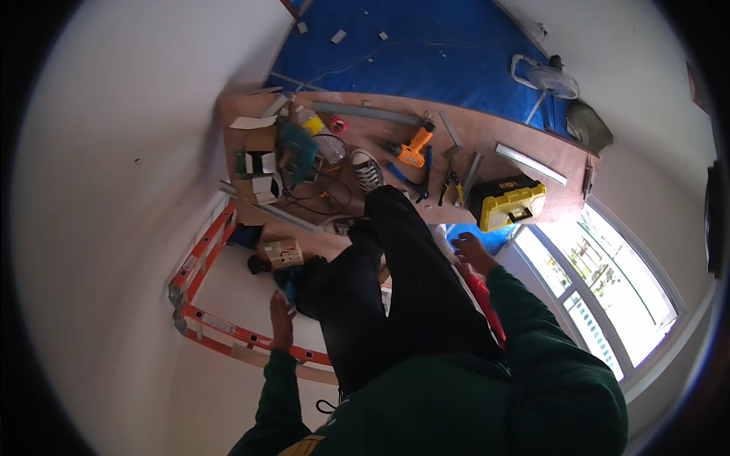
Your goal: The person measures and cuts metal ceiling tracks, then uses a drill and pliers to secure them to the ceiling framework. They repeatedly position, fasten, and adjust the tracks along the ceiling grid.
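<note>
My left hand hangs in the air beside my leg, fingers apart and nothing in it. Closest to it is an orange stepladder, though I cannot tell whether they touch. On my other side, my right hand is held out with its fingers spread, also holding nothing. A yellow and black toolbox lies past that hand on a wooden board. My sneakers, one of them the black and white sneaker, rest on the same board.
The wooden board carries an orange drill, a blue-handled tool, yellow and black pliers, a teal power tool, metal channels and opened boxes. A cardboard box sits below. Beyond stands a fan.
</note>
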A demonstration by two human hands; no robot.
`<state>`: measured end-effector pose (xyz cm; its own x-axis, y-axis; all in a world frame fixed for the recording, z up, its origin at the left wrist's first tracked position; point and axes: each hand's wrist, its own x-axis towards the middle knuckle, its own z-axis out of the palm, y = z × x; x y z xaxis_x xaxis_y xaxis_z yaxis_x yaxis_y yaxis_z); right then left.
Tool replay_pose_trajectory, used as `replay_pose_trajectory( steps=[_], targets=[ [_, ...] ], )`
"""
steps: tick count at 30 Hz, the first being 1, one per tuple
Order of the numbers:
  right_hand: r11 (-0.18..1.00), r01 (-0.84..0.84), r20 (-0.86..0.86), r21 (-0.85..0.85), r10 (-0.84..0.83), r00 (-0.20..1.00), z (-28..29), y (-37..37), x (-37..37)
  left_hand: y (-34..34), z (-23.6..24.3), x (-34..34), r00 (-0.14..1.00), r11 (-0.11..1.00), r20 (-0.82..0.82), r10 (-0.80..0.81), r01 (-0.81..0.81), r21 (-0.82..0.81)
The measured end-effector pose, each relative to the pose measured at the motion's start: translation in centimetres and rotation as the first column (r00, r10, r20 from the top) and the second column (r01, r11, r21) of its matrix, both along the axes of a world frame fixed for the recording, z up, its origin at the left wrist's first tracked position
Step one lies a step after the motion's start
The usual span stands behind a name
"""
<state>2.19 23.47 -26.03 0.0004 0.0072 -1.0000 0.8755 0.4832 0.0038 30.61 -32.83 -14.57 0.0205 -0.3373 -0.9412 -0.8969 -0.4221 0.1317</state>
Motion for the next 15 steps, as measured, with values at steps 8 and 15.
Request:
replay_pose_trajectory(
  steps=[8, 15],
  targets=[
    [0.921, -0.192, -0.034, 0.339, 0.216, 0.976, 10.8, 6.0, -5.0, 1.9, 2.8, -6.1, 0.958, 0.992, -0.261, 0.121, -0.126, -0.002],
    [0.964, -0.146, -0.09, 0.224, 0.17, 0.981, 12.2, 3.6, -0.3, 2.1, 5.4, -7.7, 0.889, 0.987, -0.44, 0.125, -0.155, -0.031]
  ],
)
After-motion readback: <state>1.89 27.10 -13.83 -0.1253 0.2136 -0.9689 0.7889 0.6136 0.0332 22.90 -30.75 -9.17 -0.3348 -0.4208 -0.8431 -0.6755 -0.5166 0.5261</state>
